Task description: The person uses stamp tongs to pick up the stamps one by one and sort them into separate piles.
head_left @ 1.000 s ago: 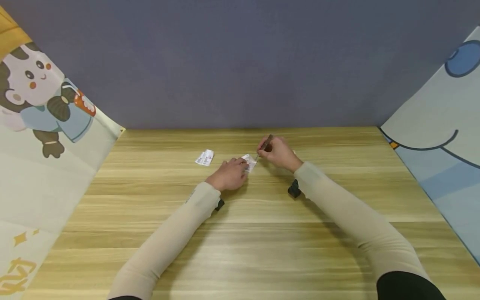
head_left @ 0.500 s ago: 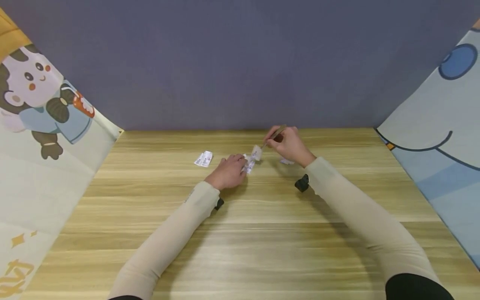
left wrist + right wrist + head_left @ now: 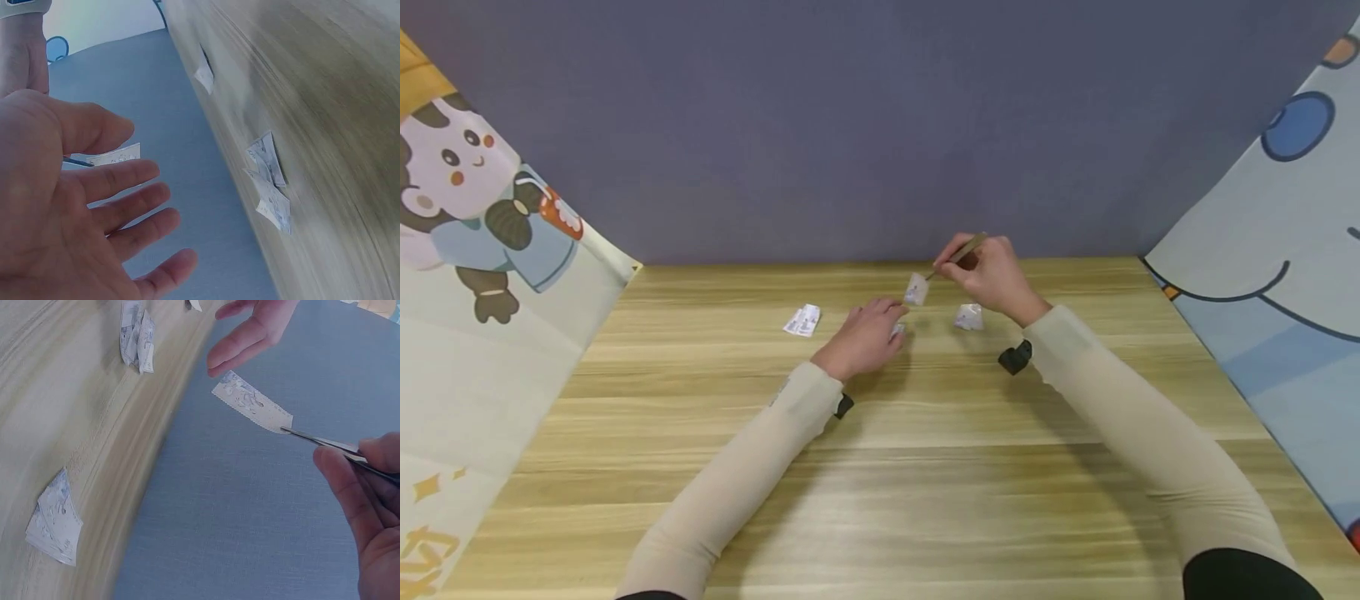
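Observation:
My right hand pinches a pair of tweezers between thumb and fingers. Their tips hold one corner of a postage stamp with perforated edges, raised above the table. Close to the stamp's far end is my left hand, its fingers extended and slightly bent, palm bare in the left wrist view. Below that hand lie several loose stamps, partly covered by it in the head view. Another little stamp pile rests below my right hand.
A further group of stamps lies on the wooden table to the left of my left hand. A grey-blue wall panel rises behind the table's far edge. Printed cartoon panels stand on both sides.
The tweezers have lifted a stamp from the pile by my left hand. My right hand has moved up and to the right, uncovering the right stamp pile. My left fingers have lifted slightly.

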`<state>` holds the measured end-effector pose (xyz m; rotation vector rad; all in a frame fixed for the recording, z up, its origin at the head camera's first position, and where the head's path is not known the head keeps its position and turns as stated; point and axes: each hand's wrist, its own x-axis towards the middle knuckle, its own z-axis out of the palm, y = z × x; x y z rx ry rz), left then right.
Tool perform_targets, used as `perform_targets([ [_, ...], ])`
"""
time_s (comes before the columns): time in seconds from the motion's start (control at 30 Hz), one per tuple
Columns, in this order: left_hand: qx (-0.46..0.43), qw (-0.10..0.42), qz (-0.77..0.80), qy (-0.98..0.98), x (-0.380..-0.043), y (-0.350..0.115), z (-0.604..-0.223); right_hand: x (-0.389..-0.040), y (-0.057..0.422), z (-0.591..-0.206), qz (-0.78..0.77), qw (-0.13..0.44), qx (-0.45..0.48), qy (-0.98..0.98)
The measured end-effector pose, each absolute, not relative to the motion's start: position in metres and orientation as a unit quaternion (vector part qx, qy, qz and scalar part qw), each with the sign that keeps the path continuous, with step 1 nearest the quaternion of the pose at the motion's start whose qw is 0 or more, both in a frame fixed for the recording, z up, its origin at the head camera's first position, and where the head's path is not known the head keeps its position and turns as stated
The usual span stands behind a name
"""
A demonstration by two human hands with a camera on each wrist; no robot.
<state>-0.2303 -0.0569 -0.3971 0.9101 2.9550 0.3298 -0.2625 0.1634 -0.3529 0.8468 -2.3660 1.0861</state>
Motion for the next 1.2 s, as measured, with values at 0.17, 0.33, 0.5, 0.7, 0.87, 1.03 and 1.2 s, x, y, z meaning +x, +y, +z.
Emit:
perform_targets([
  [0.17,0.3,0.008,0.098,0.949,-0.23,-0.05,-0.397,-0.263,0.17,-0.353,0.377,0.196,0.301,-0.854],
  [0.33,0.314,0.011,0.087,0.946,-0.234,-0.035,-0.399,-0.268,0.183,-0.362,0.362,0.187,0.282,-0.869],
  [0.5,0.314,0.056,0.071,0.945,-0.239,-0.016,-0.404,-0.276,0.199,-0.377,0.348,0.138,0.231,-0.898],
  [0.7,0.303,0.117,0.059,0.944,-0.243,0.011,-0.412,-0.285,0.212,-0.398,0.359,0.074,0.191,-0.911],
  [0.87,0.298,0.132,0.032,0.945,-0.245,0.028,-0.418,-0.291,0.219,-0.411,0.37,0.069,0.177,-0.909],
  [1.03,0.304,0.133,0.001,0.943,-0.245,0.036,-0.423,-0.292,0.224,-0.418,0.373,0.052,0.159,-0.912],
  [1.2,0.31,0.133,-0.013,0.941,-0.244,0.038,-0.423,-0.291,0.227,-0.42,0.368,0.041,0.155,-0.916],
])
